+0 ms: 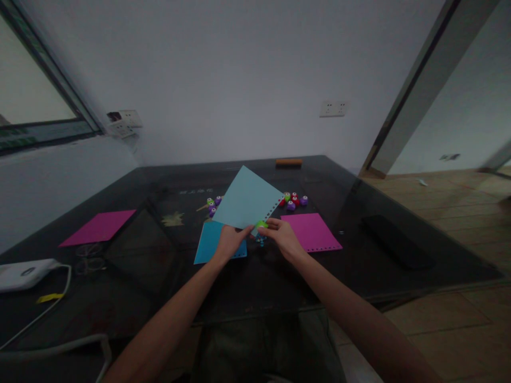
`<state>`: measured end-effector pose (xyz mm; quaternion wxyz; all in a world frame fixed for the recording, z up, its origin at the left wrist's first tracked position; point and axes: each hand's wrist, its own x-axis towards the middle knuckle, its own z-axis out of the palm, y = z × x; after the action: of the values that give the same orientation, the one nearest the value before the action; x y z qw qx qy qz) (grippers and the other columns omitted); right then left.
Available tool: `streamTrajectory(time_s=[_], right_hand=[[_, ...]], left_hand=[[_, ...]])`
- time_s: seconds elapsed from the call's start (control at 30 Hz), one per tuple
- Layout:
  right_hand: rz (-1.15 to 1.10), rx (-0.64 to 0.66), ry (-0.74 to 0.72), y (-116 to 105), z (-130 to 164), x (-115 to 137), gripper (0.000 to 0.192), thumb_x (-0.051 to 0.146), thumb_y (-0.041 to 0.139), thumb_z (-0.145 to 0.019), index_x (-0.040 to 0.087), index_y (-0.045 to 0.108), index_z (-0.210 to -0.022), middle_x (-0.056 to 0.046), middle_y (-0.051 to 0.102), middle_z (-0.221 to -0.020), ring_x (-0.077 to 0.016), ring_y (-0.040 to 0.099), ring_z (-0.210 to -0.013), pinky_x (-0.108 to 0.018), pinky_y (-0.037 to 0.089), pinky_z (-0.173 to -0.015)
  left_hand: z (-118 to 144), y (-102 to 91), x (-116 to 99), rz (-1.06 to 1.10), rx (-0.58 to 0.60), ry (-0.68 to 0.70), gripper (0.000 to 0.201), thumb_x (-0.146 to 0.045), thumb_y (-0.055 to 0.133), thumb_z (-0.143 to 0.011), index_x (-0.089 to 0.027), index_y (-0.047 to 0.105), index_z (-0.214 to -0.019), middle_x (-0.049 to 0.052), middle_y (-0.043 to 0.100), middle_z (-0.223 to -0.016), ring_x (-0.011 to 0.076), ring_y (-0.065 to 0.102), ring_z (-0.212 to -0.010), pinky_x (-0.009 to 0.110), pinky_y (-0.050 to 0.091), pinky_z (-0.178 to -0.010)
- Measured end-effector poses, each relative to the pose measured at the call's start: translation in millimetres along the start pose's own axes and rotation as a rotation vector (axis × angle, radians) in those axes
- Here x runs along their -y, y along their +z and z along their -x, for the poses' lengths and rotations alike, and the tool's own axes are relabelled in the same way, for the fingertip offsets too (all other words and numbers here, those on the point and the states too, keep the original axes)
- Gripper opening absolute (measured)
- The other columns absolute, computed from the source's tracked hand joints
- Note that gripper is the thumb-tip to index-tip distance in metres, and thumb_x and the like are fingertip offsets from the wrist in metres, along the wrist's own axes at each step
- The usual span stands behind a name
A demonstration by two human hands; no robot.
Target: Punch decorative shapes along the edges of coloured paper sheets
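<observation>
A pale blue sheet (247, 197) with punched holes along one edge is raised and tilted above the table. My left hand (230, 242) pinches its lower corner between thumb and fingers. At that same corner, my right hand (284, 236) grips a small bright green ball (261, 225) against the punched edge. Some little blue bits (261, 241) show just below my fingertips, too small to make out. Under my left hand lies a darker blue sheet (205, 242), partly covered. Beside my right hand is a pink punched sheet (313, 232).
Several coloured eyeball-like balls sit in a right cluster (294, 200) and a left cluster (212, 205). Another pink sheet (98, 227) lies at left, near a white device (27, 274) with a cable. A black slab (393, 242) lies right; a brown bar (288, 162) sits at the back.
</observation>
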<state>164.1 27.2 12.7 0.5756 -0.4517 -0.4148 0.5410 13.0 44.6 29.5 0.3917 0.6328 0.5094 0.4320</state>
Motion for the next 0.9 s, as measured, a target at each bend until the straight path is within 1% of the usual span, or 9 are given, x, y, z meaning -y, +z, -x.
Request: streamTrajectory(time_s=[0.13, 0.23, 0.33, 0.67, 0.9], right_hand=[[0.017, 0.001, 0.003, -0.3, -0.5, -0.1, 0.031, 0.023, 0.08, -0.049, 0.018, 0.063, -0.075, -0.004, 0.068, -0.077, -0.019, 0.063, -0.075, -0.035, 0.046, -0.077], [0.034, 0.017, -0.021, -0.5, -0.9, -1.3, 0.027, 0.025, 0.079, -0.05, 0.018, 0.064, -0.071, -0.004, 0.068, -0.076, -0.0191, 0.063, -0.074, -0.035, 0.046, -0.075], [0.043, 0.037, -0.049, -0.7, -0.8, -2.4, 0.025, 0.027, 0.078, -0.052, 0.018, 0.065, -0.072, -0.004, 0.069, -0.077, -0.0188, 0.063, -0.074, -0.035, 0.047, -0.075], [0.035, 0.027, -0.039, -1.9, -1.8, -3.9, 0.026, 0.026, 0.079, -0.051, 0.019, 0.065, -0.072, -0.004, 0.069, -0.077, -0.0186, 0.063, -0.073, -0.034, 0.047, -0.074], [0.034, 0.025, -0.046, -1.1, -1.6, -4.8, 0.026, 0.026, 0.079, -0.051, 0.018, 0.065, -0.072, -0.003, 0.069, -0.075, -0.018, 0.063, -0.071, -0.033, 0.048, -0.072]], left_hand=[[-1.7, -0.2, 2.8, 0.012, 0.014, 0.027, 0.011, -0.02, 0.065, -0.07, -0.016, 0.062, -0.06, 0.004, 0.068, -0.057, 0.0196, 0.064, -0.055, 0.027, 0.049, -0.058], [-4.1, 0.0, 8.1, 0.025, 0.017, 0.045, 0.006, -0.021, 0.065, -0.069, -0.016, 0.062, -0.066, 0.004, 0.069, -0.06, 0.0197, 0.064, -0.056, 0.028, 0.05, -0.058], [-5.8, 0.1, 12.2, 0.029, 0.014, 0.058, 0.007, -0.022, 0.066, -0.068, -0.016, 0.063, -0.071, 0.004, 0.07, -0.067, 0.0195, 0.065, -0.06, 0.028, 0.051, -0.061], [-6.8, 1.4, 14.0, 0.092, 0.033, 0.072, 0.007, -0.021, 0.065, -0.067, -0.017, 0.061, -0.072, 0.003, 0.069, -0.068, 0.0194, 0.065, -0.058, 0.029, 0.051, -0.061], [-8.1, -0.3, 19.9, 0.054, 0.046, 0.097, 0.01, -0.026, 0.064, -0.07, -0.017, 0.06, -0.069, 0.004, 0.069, -0.065, 0.0196, 0.065, -0.06, 0.028, 0.05, -0.061]])
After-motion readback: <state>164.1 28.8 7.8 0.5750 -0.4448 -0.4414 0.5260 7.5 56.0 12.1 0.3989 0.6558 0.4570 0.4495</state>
